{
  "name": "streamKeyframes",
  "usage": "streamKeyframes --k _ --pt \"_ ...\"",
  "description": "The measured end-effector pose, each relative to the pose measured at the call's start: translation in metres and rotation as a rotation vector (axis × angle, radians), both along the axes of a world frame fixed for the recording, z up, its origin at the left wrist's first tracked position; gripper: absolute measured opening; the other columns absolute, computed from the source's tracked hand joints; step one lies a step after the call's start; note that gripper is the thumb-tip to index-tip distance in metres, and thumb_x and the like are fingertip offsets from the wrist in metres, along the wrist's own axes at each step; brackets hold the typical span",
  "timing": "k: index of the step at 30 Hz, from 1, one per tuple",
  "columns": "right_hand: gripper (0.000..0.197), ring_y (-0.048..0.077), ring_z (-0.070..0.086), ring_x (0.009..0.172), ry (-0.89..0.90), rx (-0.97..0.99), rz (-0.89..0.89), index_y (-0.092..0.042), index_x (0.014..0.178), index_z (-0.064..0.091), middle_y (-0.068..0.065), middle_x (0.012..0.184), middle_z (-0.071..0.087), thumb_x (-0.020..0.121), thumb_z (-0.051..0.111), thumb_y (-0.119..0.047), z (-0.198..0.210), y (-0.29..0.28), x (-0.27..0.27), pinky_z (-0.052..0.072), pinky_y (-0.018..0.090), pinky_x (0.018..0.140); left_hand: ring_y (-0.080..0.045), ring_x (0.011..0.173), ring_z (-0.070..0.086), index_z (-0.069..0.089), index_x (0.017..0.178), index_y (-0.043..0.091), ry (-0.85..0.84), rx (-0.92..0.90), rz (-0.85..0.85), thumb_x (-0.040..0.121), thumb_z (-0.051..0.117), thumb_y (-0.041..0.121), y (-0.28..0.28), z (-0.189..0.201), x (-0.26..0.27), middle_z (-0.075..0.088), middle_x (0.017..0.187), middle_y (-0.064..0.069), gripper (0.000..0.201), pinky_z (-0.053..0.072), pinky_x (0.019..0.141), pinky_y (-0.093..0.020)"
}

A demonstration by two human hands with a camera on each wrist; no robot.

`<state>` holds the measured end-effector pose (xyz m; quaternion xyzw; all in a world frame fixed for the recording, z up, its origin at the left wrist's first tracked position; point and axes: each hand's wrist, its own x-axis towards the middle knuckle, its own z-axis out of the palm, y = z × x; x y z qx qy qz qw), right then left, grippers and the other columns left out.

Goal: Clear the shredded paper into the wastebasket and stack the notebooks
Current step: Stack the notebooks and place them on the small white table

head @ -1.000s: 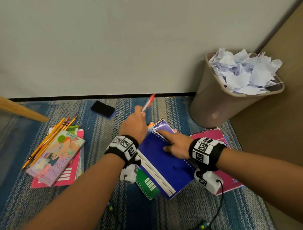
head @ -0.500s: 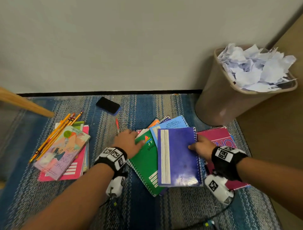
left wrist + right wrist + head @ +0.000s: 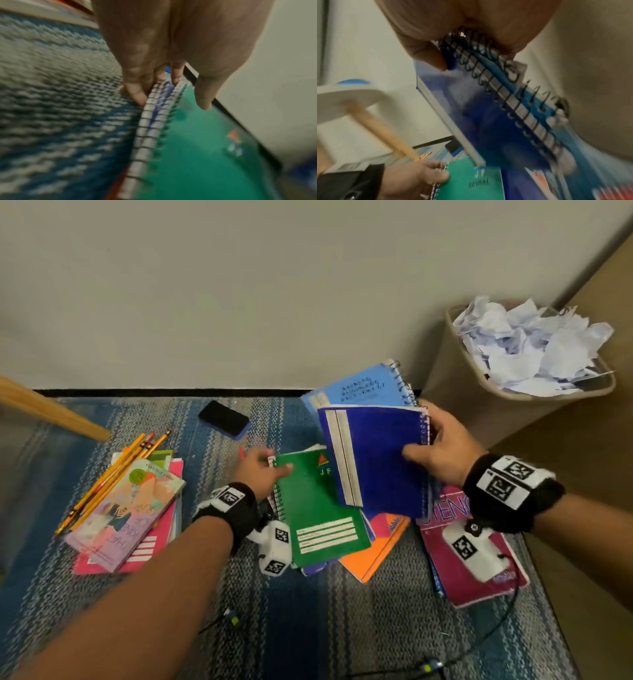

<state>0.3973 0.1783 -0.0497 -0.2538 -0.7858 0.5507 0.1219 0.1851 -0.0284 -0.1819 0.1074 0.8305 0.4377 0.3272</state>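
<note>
My right hand [image 3: 426, 436] grips a dark blue notebook [image 3: 380, 463] and a light blue spiral notebook [image 3: 359, 386] together at their spiral side, lifted and tilted above the pile. In the right wrist view the thumb presses the dark blue notebook's [image 3: 488, 115] cover beside the black coils. My left hand [image 3: 265, 470] pinches the green spiral notebook [image 3: 318, 508] at its bound edge. The left wrist view shows the left hand [image 3: 171, 94] with its thumb on the green notebook [image 3: 205, 155] and fingers under the coils. Shredded paper [image 3: 527, 350] fills the tan wastebasket [image 3: 455, 405].
An orange notebook [image 3: 373, 549] and a pink steno notebook [image 3: 459, 587] lie on the striped rug [image 3: 308, 628]. At the left is a book pile [image 3: 126, 508] with pencils [image 3: 113, 474]. A black eraser [image 3: 224, 418], a red pen [image 3: 241, 453] and a wooden leg [image 3: 51, 412] lie farther back.
The left hand laid the red pen on the rug, then took the green notebook's spiral edge. The right hand lifted the dark blue and light blue notebooks off the pile.
</note>
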Motion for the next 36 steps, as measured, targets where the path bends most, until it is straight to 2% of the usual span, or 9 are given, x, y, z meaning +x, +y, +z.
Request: streamKeyframes --k 6,10,14,18,22,24,27,32,36 --pt "0.018 0.030 0.051 0.082 0.157 1.093 0.521 -0.016 0.088 0.053 0.009 0.094 0.057 0.072 0.058 -0.013 -0.006 -0.041 -0.026 0.041 0.040 0.071 -0.027 0.120 0.052 0.056 0.125 0.006 -0.074 -0.158 -0.118 0.083 0.071 0.014 -0.022 -0.002 0.019 0.056 0.130 -0.015 0.045 0.043 0.097 -0.038" --pt "0.038 0.034 0.053 0.115 -0.170 1.378 0.857 -0.028 0.107 0.053 0.011 0.127 0.056 0.073 0.067 -0.018 -0.099 -0.056 0.008 0.042 0.055 0.096 -0.036 0.094 0.065 0.065 0.080 0.012 -0.203 -0.073 -0.008 0.084 0.063 0.007 -0.022 -0.013 0.004 0.071 0.086 -0.015 0.007 0.051 0.082 -0.058" --pt "0.083 0.043 0.048 0.124 -0.646 1.228 0.893 -0.033 0.120 0.046 0.014 0.140 0.040 0.046 0.084 -0.034 -0.119 -0.062 0.029 0.040 0.065 0.095 -0.033 0.094 0.065 0.056 0.105 0.015 -0.322 -0.068 -0.014 0.092 0.052 0.007 -0.018 -0.017 0.009 0.067 0.107 -0.012 0.015 0.054 0.080 -0.054" --pt "0.090 0.045 0.035 0.137 -0.581 1.196 0.920 -0.030 0.132 0.043 0.017 0.150 0.034 0.051 0.082 -0.037 -0.108 -0.055 0.030 0.031 0.068 0.103 -0.029 0.092 0.066 0.050 0.110 0.017 -0.252 -0.096 -0.007 0.093 0.058 0.024 -0.015 -0.011 0.016 0.065 0.103 -0.007 0.019 0.057 0.070 -0.047" --pt "0.070 0.032 0.065 0.090 -0.372 1.259 0.945 -0.021 0.115 0.047 0.010 0.108 0.061 0.055 0.078 -0.036 -0.099 -0.046 0.029 0.057 0.041 0.073 -0.026 0.079 0.067 0.048 0.106 0.013 -0.234 -0.049 0.038 0.092 0.060 0.015 -0.015 -0.008 0.017 0.066 0.097 -0.010 0.019 0.059 0.057 -0.039" --pt "0.063 0.028 0.061 0.063 -0.321 1.276 0.838 -0.018 0.106 0.045 0.007 0.091 0.059 0.055 0.077 -0.034 -0.091 -0.046 0.027 0.051 0.033 0.049 -0.021 0.073 0.062 0.048 0.105 0.014 -0.228 -0.036 0.072 0.091 0.061 0.015 -0.016 -0.006 0.018 0.064 0.091 -0.006 0.020 0.055 0.049 -0.028" --pt "0.051 0.031 0.058 0.055 -0.316 1.213 0.650 -0.016 0.106 0.043 0.008 0.091 0.055 0.069 0.068 -0.042 -0.080 -0.057 0.021 0.045 0.034 0.040 -0.029 0.090 0.066 0.057 0.112 0.016 -0.163 -0.087 0.054 0.070 0.065 0.040 -0.018 -0.016 0.015 0.068 0.105 -0.010 0.049 0.055 0.082 -0.043" --pt "0.046 0.040 0.061 0.085 -0.416 0.826 0.255 -0.011 0.123 0.034 0.014 0.113 0.051 0.085 0.052 -0.029 -0.065 -0.088 -0.024 0.045 0.039 0.063 -0.032 0.102 0.063 0.068 0.107 0.012 -0.154 0.001 0.092 0.072 0.057 0.064 -0.011 -0.023 0.012 0.067 0.112 -0.012 0.064 0.046 0.097 -0.050" --pt "0.065 0.035 0.053 0.116 -0.499 0.414 0.410 -0.011 0.140 0.030 0.017 0.132 0.047 0.090 0.060 -0.039 -0.076 -0.108 -0.055 0.043 0.042 0.098 -0.027 0.106 0.065 0.067 0.117 0.018 -0.383 0.220 0.116 0.070 0.047 0.085 -0.004 -0.006 0.023 0.068 0.116 -0.008 0.084 0.047 0.098 -0.046"
